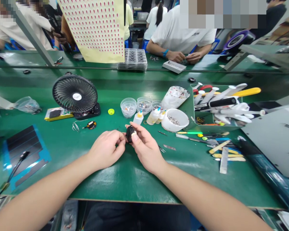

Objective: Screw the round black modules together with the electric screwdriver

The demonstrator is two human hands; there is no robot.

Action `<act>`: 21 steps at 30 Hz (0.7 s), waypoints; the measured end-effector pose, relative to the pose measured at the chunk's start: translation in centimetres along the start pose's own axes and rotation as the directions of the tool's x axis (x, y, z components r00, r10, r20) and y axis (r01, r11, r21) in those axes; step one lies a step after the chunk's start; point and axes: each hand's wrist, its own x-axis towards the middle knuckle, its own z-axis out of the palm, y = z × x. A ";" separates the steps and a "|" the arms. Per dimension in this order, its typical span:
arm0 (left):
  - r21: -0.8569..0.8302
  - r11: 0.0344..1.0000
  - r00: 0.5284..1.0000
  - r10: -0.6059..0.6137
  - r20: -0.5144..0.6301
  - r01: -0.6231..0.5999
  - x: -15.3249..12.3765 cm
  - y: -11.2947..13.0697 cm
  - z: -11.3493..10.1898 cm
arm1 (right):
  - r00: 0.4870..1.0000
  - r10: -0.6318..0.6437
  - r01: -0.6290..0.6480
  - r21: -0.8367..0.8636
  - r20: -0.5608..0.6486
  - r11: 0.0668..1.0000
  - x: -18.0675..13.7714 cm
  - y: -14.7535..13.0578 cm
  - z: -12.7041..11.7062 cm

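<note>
My right hand (145,146) pinches a small black round part (130,133) between thumb and fingers, just above the green table (125,179). My left hand (107,148) is curled, its fingertips meeting the same black part from the left side. Both hands hover at the middle of the table, in front of small glue bottles (138,118) and a white bowl (175,120) with small metal bits.
A black desk fan (74,94) stands behind on the left, clear plastic cups (128,107) beside it. A green tray of tools (218,102) sits at right, loose tweezers and sticks (221,150) near it. Blue sheet (24,150) lies left. Other people work across the table.
</note>
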 end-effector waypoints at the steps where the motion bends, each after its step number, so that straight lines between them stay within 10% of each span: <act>1: 0.003 1.000 1.000 -0.027 -0.012 0.027 0.1 -0.2 -0.2 | 0.999 0.042 -0.040 0.067 -0.020 0.997 0.2 -0.1 0.0; 8: 0.062 0.989 0.989 -0.126 -0.080 0.131 0.5 -1.8 -0.9 | 0.960 0.278 -0.251 0.334 -0.037 0.909 1.3 -1.0 -0.5; 21: 0.125 0.992 0.999 0.028 -0.015 -0.026 -0.2 -1.3 -0.7 | 0.987 0.155 -0.138 0.240 -0.053 0.961 1.4 -0.7 -0.4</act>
